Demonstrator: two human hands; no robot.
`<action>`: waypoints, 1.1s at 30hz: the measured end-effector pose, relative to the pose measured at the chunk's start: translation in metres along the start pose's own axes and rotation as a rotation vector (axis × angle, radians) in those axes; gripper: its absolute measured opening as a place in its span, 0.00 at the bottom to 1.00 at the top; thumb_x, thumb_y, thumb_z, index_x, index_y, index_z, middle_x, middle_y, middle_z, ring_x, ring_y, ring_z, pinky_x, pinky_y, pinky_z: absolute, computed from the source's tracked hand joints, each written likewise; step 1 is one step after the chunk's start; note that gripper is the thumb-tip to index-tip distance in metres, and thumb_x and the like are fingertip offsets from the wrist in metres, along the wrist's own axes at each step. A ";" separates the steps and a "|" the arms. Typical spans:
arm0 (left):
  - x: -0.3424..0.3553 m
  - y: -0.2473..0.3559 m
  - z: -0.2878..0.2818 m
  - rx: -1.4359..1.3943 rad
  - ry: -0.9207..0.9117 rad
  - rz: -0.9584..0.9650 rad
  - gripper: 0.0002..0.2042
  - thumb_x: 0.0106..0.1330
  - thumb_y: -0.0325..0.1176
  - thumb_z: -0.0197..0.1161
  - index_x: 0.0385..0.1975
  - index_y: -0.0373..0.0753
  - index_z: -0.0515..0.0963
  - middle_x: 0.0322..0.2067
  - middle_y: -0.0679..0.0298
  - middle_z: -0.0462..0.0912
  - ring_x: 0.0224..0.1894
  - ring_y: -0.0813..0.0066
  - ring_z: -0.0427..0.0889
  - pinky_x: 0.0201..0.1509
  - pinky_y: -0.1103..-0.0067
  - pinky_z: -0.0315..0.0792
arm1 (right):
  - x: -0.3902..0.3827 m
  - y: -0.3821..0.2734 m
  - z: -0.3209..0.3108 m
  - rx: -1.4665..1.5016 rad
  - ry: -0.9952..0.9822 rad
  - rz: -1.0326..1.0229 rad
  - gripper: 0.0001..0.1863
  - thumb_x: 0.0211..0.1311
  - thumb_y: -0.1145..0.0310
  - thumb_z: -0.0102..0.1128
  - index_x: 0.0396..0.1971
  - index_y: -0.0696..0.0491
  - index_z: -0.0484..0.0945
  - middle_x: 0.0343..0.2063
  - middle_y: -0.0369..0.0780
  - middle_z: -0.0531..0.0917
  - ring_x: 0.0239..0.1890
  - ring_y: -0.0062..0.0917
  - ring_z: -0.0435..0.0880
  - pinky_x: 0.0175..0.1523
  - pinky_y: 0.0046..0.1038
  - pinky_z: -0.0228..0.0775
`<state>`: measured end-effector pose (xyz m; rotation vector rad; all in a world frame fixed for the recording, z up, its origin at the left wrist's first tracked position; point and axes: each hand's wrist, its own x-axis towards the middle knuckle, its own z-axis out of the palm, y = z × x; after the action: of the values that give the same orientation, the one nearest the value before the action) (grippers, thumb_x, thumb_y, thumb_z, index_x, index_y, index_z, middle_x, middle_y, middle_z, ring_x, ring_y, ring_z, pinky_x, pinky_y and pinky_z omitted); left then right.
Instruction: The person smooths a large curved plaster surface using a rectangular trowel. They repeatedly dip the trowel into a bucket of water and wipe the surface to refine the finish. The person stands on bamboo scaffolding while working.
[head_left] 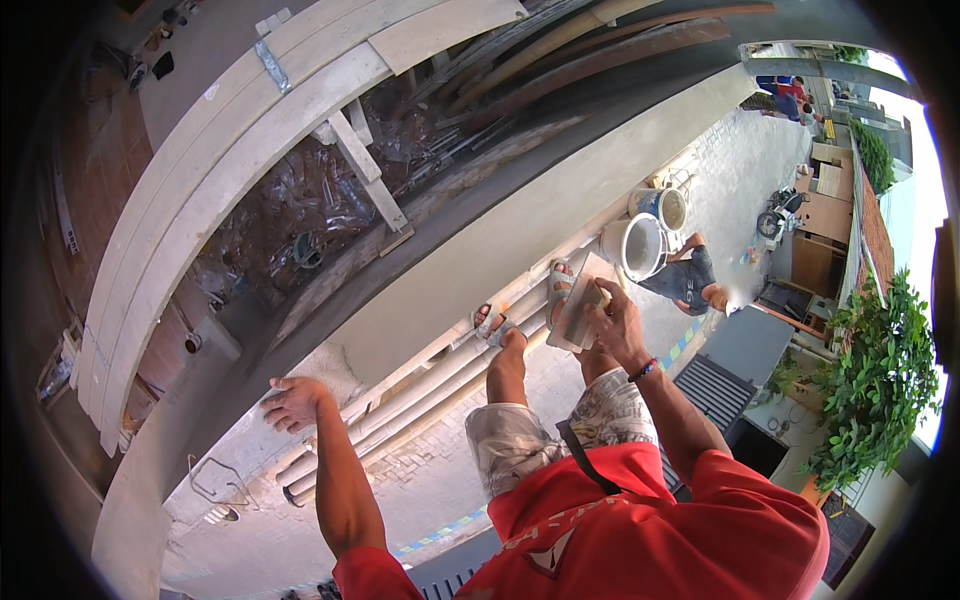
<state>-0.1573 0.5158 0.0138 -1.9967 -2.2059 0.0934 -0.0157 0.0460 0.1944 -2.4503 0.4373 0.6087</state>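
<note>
My right hand [618, 325] is closed round the handle of a plastering trowel [577, 312], held over my feet. The trowel's flat, pale grey blade is smeared along its surface. To the left, my left hand [292, 404] lies on the edge of a pale wall [490, 240], with its fingers spread and nothing in them. A smooth grey coat covers most of this wall's face; near my left hand a rougher light patch [325, 375] shows.
Several long poles [430, 383] lie along the wall beneath my feet. A white bucket [634, 247] and a second bucket [672, 208] stand right of the trowel, close to another person [690, 278]. Long planks [240, 135] span the upper left. A motorcycle [780, 214] stands farther off.
</note>
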 end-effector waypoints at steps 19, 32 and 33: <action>0.012 -0.003 0.008 0.093 0.068 -0.001 0.35 0.70 0.61 0.36 0.64 0.34 0.58 0.57 0.46 0.63 0.57 0.43 0.67 0.56 0.53 0.62 | 0.218 -0.052 -0.040 0.037 0.069 0.075 0.22 0.59 0.62 0.56 0.51 0.60 0.77 0.21 0.47 0.84 0.18 0.32 0.85 0.29 0.29 0.79; 0.013 -0.006 0.004 0.101 0.067 -0.016 0.35 0.70 0.61 0.36 0.64 0.36 0.60 0.56 0.47 0.64 0.55 0.46 0.68 0.55 0.55 0.63 | 0.086 -0.024 0.036 -0.103 0.135 -0.072 0.29 0.52 0.62 0.61 0.57 0.51 0.74 0.30 0.54 0.83 0.34 0.46 0.85 0.42 0.40 0.77; 0.015 -0.010 0.007 0.110 0.091 -0.014 0.35 0.70 0.61 0.36 0.64 0.36 0.60 0.56 0.47 0.65 0.55 0.46 0.68 0.54 0.55 0.63 | 0.100 -0.050 -0.001 0.046 0.172 0.023 0.26 0.53 0.62 0.60 0.55 0.52 0.76 0.29 0.52 0.84 0.32 0.41 0.86 0.39 0.38 0.78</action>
<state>-0.1698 0.5299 0.0098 -1.8895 -2.1108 0.1167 0.0902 0.0675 0.1667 -2.4663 0.5431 0.3935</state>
